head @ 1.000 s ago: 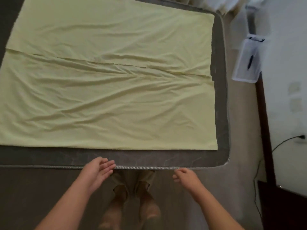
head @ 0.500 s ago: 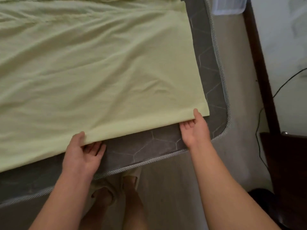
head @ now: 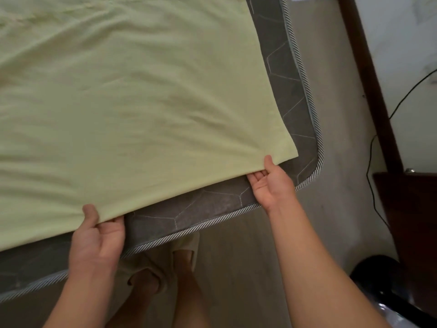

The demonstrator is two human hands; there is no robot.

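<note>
At the mattress (head: pixel 290 95) corner near four o'clock, your left hand (head: pixel 97 240) and right hand (head: pixel 272 183) pinch the sheet (head: pixel 142 102) hem; uneven pulling could skew it.

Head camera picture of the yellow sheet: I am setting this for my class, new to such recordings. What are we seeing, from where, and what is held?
No machine here: a person works with bare hands. The camera sits on the person's head, looking forward and down, so the arms enter from below. A pale yellow sheet lies spread on a grey mattress. The left hand pinches the sheet's near edge, thumb on top, fingers beneath. The right hand grips the same edge close to the corner. The person's feet stand on the floor.
</note>
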